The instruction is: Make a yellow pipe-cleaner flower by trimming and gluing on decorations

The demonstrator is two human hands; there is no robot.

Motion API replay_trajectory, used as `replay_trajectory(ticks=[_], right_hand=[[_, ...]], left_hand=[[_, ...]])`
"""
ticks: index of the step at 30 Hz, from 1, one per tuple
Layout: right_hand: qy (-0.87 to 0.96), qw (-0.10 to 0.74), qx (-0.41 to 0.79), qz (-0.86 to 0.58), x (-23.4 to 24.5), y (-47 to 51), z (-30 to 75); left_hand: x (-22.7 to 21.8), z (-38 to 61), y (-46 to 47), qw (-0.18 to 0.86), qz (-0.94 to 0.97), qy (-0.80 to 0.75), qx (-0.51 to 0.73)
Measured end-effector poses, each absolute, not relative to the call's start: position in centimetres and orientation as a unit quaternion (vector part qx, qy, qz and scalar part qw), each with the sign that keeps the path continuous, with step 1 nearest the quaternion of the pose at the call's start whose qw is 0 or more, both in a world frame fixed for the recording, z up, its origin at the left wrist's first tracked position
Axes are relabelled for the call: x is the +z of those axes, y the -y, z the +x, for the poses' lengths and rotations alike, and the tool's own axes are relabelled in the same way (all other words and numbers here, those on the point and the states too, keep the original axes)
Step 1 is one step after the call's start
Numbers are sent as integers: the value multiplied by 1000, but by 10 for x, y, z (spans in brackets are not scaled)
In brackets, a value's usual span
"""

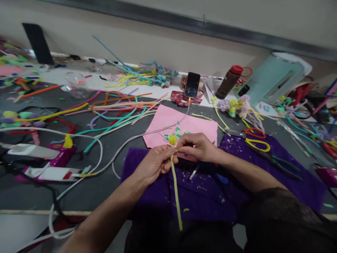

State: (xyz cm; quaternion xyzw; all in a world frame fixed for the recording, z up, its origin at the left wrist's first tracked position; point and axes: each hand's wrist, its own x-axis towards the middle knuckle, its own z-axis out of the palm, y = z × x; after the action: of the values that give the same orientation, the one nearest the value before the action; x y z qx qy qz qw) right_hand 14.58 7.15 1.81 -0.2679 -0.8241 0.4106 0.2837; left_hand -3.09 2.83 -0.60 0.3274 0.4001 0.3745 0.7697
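grey table (105, 182), capped bottle (228, 83); left hand (154, 163), right hand (198, 146) pinch pipe cleaner (176, 189)

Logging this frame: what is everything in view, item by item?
purple cloth: one, purple, near table edge, littered with scraps
pipe-cleaner flower: one, yellow-green stem with yellow head, held above the cloth
pink sheet: one, pink, behind the flower
loose pipe cleaners: many, mixed colours, left centre
scissors: one pair, red and yellow handles, cloth's far edge
pliers: one pair, dark, on the cloth at right
phone: one, black, propped by the wall
bottle: one, dark with red cap, right of the phone
clear cup: one, transparent, back left
left hand: pinches the stem
right hand: pinches below the head
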Motion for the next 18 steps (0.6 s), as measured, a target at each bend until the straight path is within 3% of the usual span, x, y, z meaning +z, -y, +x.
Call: replay_trajectory(ticks=[8, 12, 15, 18], right_hand=[[839, 252, 333, -348, 45, -67, 180], [844, 148, 264, -444, 46, -41, 221], [841, 50, 103, -528, 28, -12, 234], [827, -9, 15, -562, 7, 10, 232]], left_hand=[[0, -32, -28, 768, 316, -405, 383], [4, -33, -27, 770, 306, -407, 384], [6, -33, -25, 780, 306, -396, 376], [7, -32, -22, 787, 310, -380, 374]])
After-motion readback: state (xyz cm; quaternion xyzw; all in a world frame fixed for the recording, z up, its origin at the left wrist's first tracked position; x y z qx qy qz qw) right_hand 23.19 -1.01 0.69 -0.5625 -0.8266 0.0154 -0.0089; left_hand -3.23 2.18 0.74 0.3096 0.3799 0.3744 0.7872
